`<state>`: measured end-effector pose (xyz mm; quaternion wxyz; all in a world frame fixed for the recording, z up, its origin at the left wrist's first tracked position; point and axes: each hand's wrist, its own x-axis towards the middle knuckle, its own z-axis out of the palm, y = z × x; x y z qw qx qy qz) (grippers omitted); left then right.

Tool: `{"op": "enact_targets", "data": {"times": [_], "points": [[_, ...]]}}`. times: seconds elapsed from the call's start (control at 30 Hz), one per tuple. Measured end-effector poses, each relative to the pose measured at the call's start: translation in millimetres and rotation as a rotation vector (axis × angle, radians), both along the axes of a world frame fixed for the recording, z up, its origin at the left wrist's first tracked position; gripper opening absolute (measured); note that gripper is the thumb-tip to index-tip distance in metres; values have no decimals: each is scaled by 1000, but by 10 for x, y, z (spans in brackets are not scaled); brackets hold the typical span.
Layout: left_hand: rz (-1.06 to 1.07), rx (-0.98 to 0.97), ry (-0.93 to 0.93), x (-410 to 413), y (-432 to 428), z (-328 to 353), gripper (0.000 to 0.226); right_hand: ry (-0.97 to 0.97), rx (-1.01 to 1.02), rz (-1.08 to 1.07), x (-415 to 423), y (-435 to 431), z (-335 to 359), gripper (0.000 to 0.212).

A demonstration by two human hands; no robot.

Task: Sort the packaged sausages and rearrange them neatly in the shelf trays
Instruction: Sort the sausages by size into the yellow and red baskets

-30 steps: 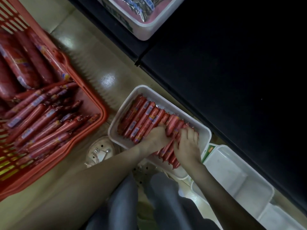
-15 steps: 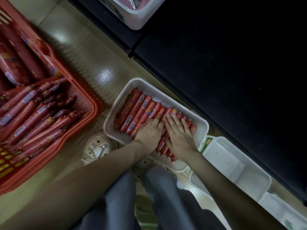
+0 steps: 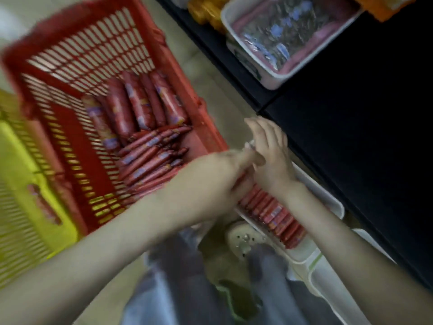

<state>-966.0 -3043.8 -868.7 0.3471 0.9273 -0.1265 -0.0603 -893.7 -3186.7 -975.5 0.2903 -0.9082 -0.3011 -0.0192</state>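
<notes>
- Hands: left hand (image 3: 218,170) and right hand (image 3: 271,158) meet just past centre, toward 2 o'clock, over the far end of the white tray. The right hand's fingers look nearly straight, palm down on the row, probably to square it up. Motion blur hides the left hand's fingers, so its opening and any hold cannot be told.
- Red basket (image 3: 93,50): fills the 10 o'clock quarter. It appears to be the stock source, set within the left arm's reach.
- Dark shelf (image 3: 351,125): runs from 12 to 4 o'clock and is the likely destination for filled trays.
- Yellow basket (image 3: 21,184): sits at 9 o'clock, touching the red basket's outer side; one red pack seems to lie in it.
- Shelf tray (image 3: 281,78): at 1 o'clock on the shelf, holding blurred clear-wrapped packs.
- White tray (image 3: 330,200): at 4 o'clock from the hands, on the floor beside the shelf so both hands can work from above.
- Empty tray (image 3: 332,292): at 5 o'clock, tucked under the white tray's near end.
- Thick sausages (image 3: 138,106): side by side in the red basket, at 12 o'clock from the thin ones.
- Thin sausages (image 3: 150,160): stacked loosely at the basket's near corner.
- Tray sausages (image 3: 271,214): one tight parallel row, nearly filling the white tray.
</notes>
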Motion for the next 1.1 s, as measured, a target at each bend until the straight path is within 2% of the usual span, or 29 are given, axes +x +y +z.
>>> {"op": "enact_targets", "data": {"times": [0.1,0.17,0.27,0.33,0.4,0.47,0.53,0.63,0.73,0.77,0.87,0.93,1.0,1.03,1.1], "points": [[372,-24,-234,-319,690,447,18,-80,148,113,-25,853,376,39],[703,-11,-372,-576,1185,396,15,-88,209,254,-179,1449,544,36],[1076,73,-436,-910,2030,-16,17,-2,183,460,-549,2285,650,45],[1192,255,-382,-1152,2630,-495,20,100,83,528,-788,2721,594,59],[1181,462,-152,-1374,3104,-1026,36,150,-61,586,-984,2998,436,69],[1139,589,235,-1563,3360,-1548,57,149,-211,648,-1157,3084,188,70],[1145,675,609,-1731,3440,-1987,68,121,-300,657,-1289,3041,-56,65],[1250,521,917,-2004,3459,-2393,65,75,-274,624,-1392,2950,-266,62],[1307,424,1017,-2244,3444,-2691,62,-14,-234,654,-1363,2975,-273,61],[1312,428,1005,-2291,3424,-2770,62,-26,-228,664,-1353,2982,-281,60],[1336,418,811,-2334,3399,-2827,60,-14,-211,671,-1361,2986,-287,58],[1316,359,781,-2298,3382,-2679,52,-24,-216,686,-1344,2984,-292,58],[1398,244,761,-2198,3351,-2423,46,-20,-232,699,-1334,2974,-279,58],[1438,228,691,-2121,3336,-2258,46,-3,-257,703,-1332,2973,-276,58],[1407,274,430,-1923,3277,-1868,55,56,-317,718,-1326,2985,-208,60]]}}
